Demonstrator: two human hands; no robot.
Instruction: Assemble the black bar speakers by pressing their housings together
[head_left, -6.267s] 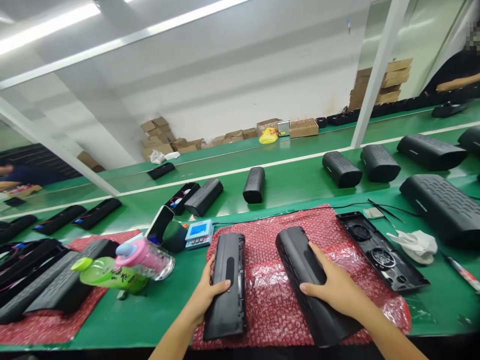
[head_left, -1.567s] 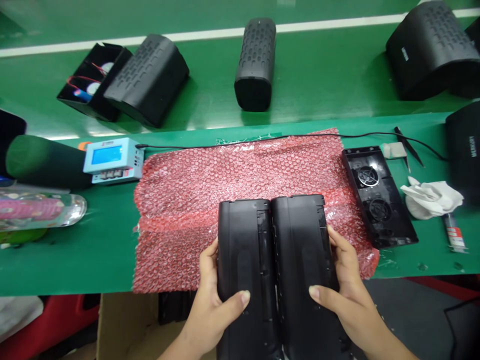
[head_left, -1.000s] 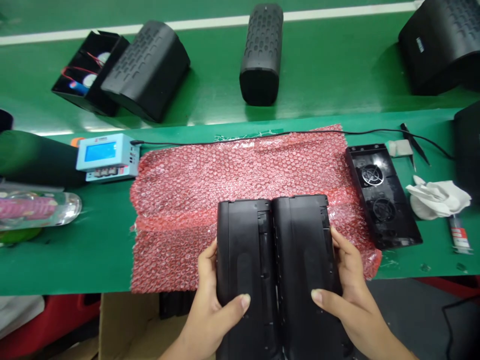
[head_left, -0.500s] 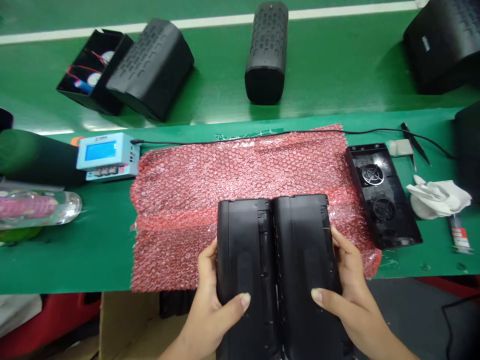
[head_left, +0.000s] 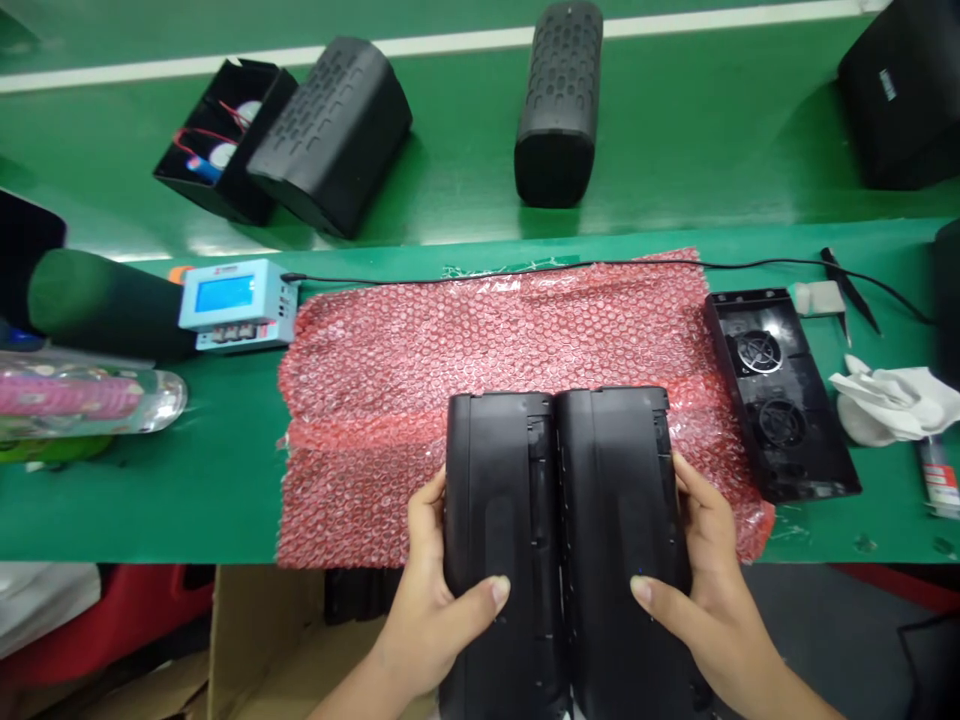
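Two black casings lie side by side, their long inner edges close together, at the near edge of the green counter (head_left: 187,500); their far ends are over the red bubble wrap (head_left: 450,340), and their near ends extend past the counter's edge and out of view. The left hand (head_left: 442,600) is clamped on the left casing (head_left: 499,480), fingers along its outer side and thumb across the upper face — the right hand (head_left: 709,580) grips the right casing (head_left: 619,460) the same way. Whether the casings touch the wrap cannot be told. Along the wrap's right edge sits an open black shell (head_left: 806,400) with two round grilles, and beyond it are a small white block (head_left: 820,297), black tweezers (head_left: 851,290), a crumpled white cloth (head_left: 896,400) and a tube with a red label (head_left: 939,475). A black cable (head_left: 420,281) runs along the far side of the wrap from a light-blue meter (head_left: 240,303) with a lit screen. Left of the meter are a dark green cylinder (head_left: 112,300) and, nearer, a clear and pink bottle (head_left: 90,395) on its side. Farther back stand a patterned black speaker (head_left: 559,150) and — leftward — another speaker (head_left: 337,130) against an open black housing (head_left: 262,150) with red wires. Below the counter is an open cardboard box (head_left: 285,640).
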